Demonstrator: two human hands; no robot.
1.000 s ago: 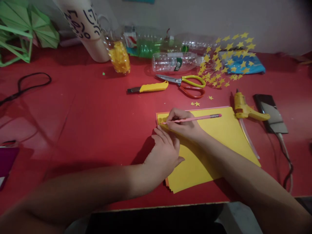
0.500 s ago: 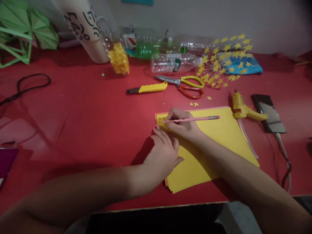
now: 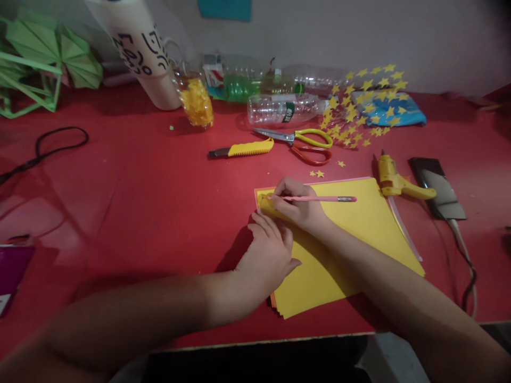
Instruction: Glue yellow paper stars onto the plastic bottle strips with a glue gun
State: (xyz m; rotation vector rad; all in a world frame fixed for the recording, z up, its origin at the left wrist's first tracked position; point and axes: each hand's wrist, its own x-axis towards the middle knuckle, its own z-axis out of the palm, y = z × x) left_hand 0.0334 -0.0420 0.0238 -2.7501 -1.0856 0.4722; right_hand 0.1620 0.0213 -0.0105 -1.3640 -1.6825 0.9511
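A stack of paper with a yellow sheet (image 3: pixel 359 239) on top lies on the red table. My right hand (image 3: pixel 299 205) grips a pink pencil (image 3: pixel 331 199) with an eraser end. The pencil's tip is at the sheet's upper left corner, where small faint marks show. My left hand (image 3: pixel 267 247) rests flat on the left edge of the stack, just below the right hand, its fingers stretched out. Beyond the paper lie several small yellow stars (image 3: pixel 320 174).
Behind the paper lie a yellow box cutter (image 3: pixel 249 148) and scissors (image 3: pixel 293 138). A yellow glue gun (image 3: pixel 395 181) and a black phone-like device (image 3: pixel 439 186) with a cable are at right. Plastic bottles (image 3: pixel 271 110), a jar of yellow pieces (image 3: pixel 197 106) and a white tumbler (image 3: pixel 154 74) line the wall.
The pencil has swung slightly, its eraser end now a little lower. Both hands stay in nearly the same place. The whole view has shifted slightly, with background things lower in the picture.
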